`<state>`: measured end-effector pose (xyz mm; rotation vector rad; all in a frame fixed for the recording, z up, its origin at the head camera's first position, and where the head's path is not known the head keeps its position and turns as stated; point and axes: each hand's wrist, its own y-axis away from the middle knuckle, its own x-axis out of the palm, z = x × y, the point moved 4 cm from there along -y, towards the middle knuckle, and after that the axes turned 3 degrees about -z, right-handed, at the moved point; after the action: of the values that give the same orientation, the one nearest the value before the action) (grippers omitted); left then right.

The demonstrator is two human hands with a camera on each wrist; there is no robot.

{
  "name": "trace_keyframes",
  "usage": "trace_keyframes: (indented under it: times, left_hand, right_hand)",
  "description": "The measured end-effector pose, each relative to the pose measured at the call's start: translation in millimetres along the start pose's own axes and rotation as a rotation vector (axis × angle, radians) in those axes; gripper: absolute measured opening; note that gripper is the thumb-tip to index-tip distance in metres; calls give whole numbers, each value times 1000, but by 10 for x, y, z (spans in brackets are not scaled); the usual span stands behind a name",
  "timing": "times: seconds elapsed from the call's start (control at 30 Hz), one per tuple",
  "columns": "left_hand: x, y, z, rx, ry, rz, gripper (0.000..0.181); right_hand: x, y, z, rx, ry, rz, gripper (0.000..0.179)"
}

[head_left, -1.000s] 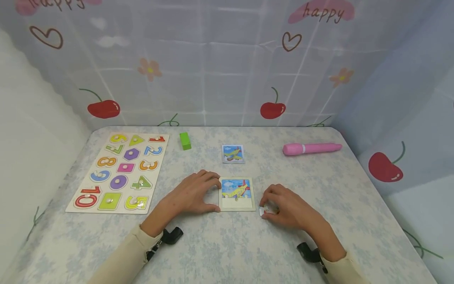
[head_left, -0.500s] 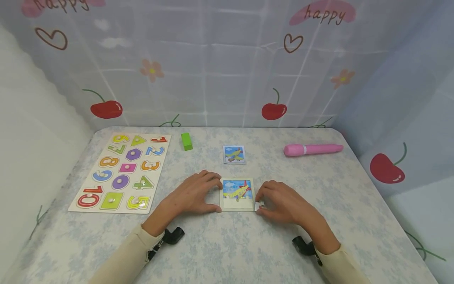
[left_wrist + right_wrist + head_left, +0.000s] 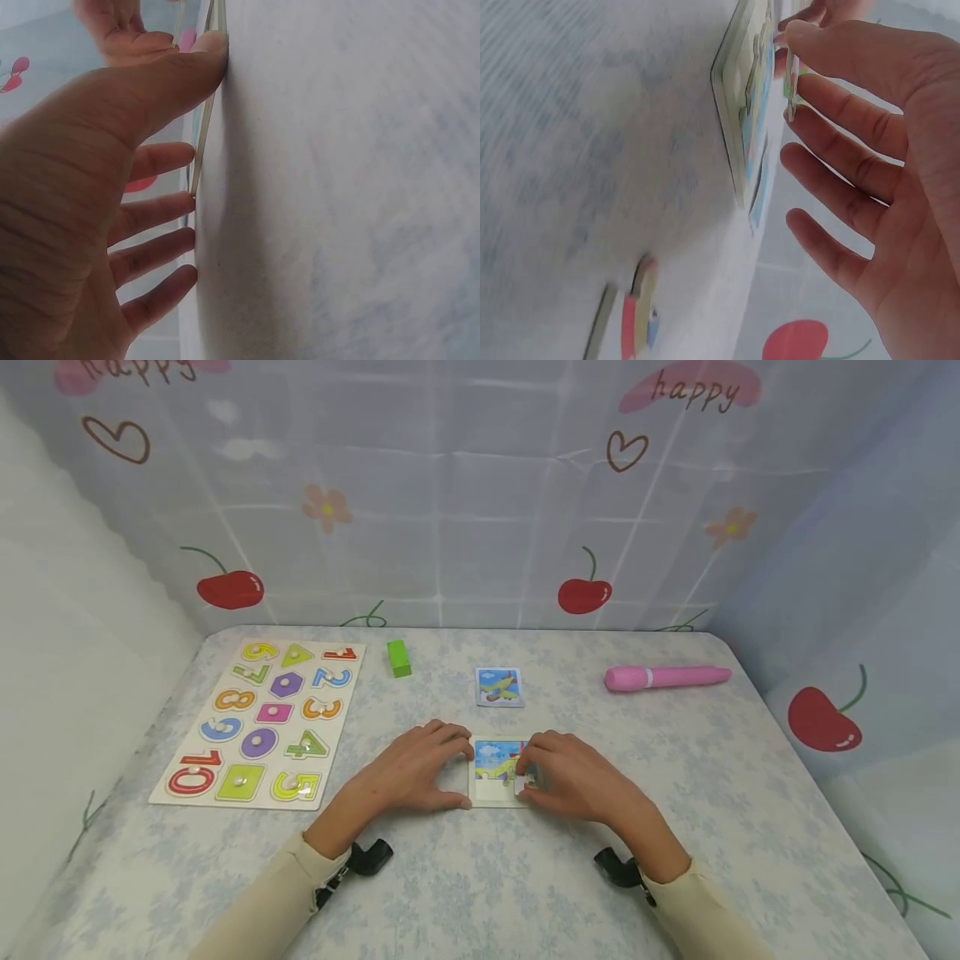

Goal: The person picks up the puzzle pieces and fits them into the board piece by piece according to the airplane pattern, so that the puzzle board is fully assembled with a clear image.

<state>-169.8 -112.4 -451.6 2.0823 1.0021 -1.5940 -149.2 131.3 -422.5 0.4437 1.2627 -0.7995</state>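
A small square puzzle tray [image 3: 491, 793] lies flat on the table, its upper part filled with a yellow airplane picture [image 3: 491, 762] and its lower strip bare. At the left edge of the tray, my left hand [image 3: 420, 766] touches it with the thumb near the front corner and the index finger farther back; in the left wrist view the other fingers are extended. My right hand [image 3: 577, 777] pinches a puzzle piece [image 3: 792, 86] between thumb and fingers, above the tray's right side. In the right wrist view this piece stands tilted, apart from the tray.
Behind the tray lies a matching airplane card [image 3: 499, 687]. A number-and-shape board [image 3: 283, 762] is at left, with a green block [image 3: 399, 658] beside it. A pink pen-shaped object [image 3: 667, 677] lies back right. Loose puzzle pieces [image 3: 628, 326] rest on the table in the right wrist view.
My right hand has picked the puzzle piece up from the table right of the tray and moved left with it over the tray. My left hand has stayed at the tray's edge.
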Motion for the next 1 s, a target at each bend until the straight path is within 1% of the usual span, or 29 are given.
trace_keyframes:
  times: [0.23,0.43,0.6,0.8,1.0]
  left_hand:
    - [0,3,7,-10,5,8,61]
    - [8,-3,9,-1,4,7,61]
    - [8,-4,8,0,7,3,61]
    - [5,-2,3,2,19,2,60]
    - [10,-3,18,6,2,-2,60]
  right_hand:
    - [93,-126,44,-18,-34,12,24]
    - [167,-211,107,-83,-42,10,24]
    - [209,-280,184,-114,-42,14,23]
    - [247,-312,253,-140,-36,-7,22]
    - [261,-332,283,-156,-20,-17,21]
